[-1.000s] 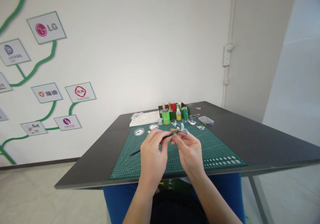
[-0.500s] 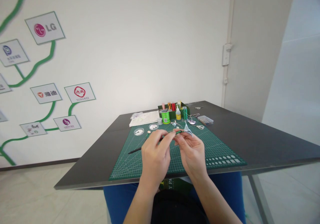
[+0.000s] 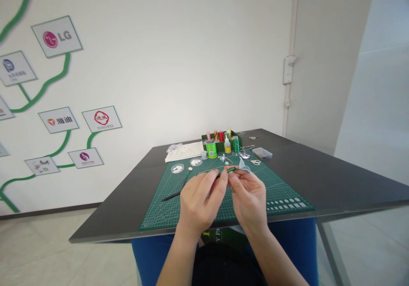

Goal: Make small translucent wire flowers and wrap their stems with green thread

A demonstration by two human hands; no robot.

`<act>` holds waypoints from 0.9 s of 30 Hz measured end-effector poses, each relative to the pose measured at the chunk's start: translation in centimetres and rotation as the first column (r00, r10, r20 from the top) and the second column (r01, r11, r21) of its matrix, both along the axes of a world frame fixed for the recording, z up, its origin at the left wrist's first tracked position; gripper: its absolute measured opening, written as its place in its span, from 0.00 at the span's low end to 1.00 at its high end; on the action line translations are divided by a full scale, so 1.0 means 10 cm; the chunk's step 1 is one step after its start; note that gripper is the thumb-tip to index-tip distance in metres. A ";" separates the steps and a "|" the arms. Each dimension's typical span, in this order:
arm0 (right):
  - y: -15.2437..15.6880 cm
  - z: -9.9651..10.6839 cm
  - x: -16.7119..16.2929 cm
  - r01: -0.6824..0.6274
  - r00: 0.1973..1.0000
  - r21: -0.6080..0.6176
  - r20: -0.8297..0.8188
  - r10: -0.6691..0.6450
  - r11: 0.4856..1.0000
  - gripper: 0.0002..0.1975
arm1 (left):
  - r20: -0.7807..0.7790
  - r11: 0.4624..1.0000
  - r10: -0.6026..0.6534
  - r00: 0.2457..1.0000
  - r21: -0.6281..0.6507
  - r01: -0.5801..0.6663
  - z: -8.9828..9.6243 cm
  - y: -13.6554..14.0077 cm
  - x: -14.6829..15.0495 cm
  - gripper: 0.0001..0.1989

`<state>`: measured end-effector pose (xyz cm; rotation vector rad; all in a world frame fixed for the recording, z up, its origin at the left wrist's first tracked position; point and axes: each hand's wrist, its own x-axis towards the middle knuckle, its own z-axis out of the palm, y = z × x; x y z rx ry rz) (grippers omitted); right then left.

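Above the front of the green cutting mat (image 3: 153, 211), both hands meet at a small pale blue, petal-like piece (image 3: 244, 166) with a green-wrapped stem (image 3: 231, 169). My left hand (image 3: 200, 198) is closed, its thumb and finger pinching the stem's near end. With bent fingers, my right hand (image 3: 249, 196) grips the stem close to the petals. A thin gold-coloured strand (image 3: 209, 170) runs out to the left above my left fingers. What lies inside the fingertips is partly hidden.
Behind are two round dishes (image 3: 177, 168), a lime-green can (image 3: 211, 149), a yellow-labelled glue bottle (image 3: 227, 146), a green thread spool (image 3: 235, 144) and a box of spools (image 3: 204, 137). White-handled scissors (image 3: 255, 162) lie right; a black pen-like tool (image 3: 171, 196) lies left.
Both hands have shifted slightly right with the blue piece, which has turned a little. A small green-stemmed piece left of my left hand now shows more fully.
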<state>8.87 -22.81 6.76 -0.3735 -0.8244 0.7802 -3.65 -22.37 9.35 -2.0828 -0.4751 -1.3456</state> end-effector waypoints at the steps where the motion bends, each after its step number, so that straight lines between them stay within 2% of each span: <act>1: 0.01 0.00 0.00 0.001 1.000 -0.003 -0.009 -0.001 1.000 0.08 | -0.015 1.000 -0.005 1.000 0.012 0.005 -0.01 0.02 -0.01 0.18; 8: 0.12 -0.03 0.00 0.029 0.997 -0.042 -0.073 -0.032 0.999 0.10 | -0.053 0.999 -0.028 0.998 -0.036 0.026 0.02 0.10 0.00 0.15; 13: 0.21 -0.09 0.02 0.084 0.995 -0.067 -0.040 -0.086 0.994 0.11 | 0.010 0.980 -0.091 0.996 -0.175 0.092 -0.01 0.17 0.03 0.14; 16: 0.29 -0.15 0.05 0.099 0.995 -0.080 -0.015 -0.101 0.992 0.11 | 0.132 0.923 -0.124 0.984 -0.349 0.163 -0.03 0.21 0.05 0.12; 20: 0.36 -0.26 0.08 0.085 0.995 -0.067 0.053 -0.082 0.994 0.10 | 0.255 0.787 -0.131 0.958 -0.561 0.257 -0.04 0.22 0.09 0.09; 23: 0.37 -0.31 0.11 0.083 0.991 -0.054 0.109 -0.077 0.995 0.10 | 0.307 0.724 -0.129 0.943 -0.620 0.301 -0.05 0.23 0.12 0.06; 27: 0.37 -0.29 0.15 0.080 0.982 -0.039 0.177 -0.072 0.996 0.10 | 0.367 0.687 -0.132 0.921 -0.636 0.352 -0.08 0.26 0.12 0.04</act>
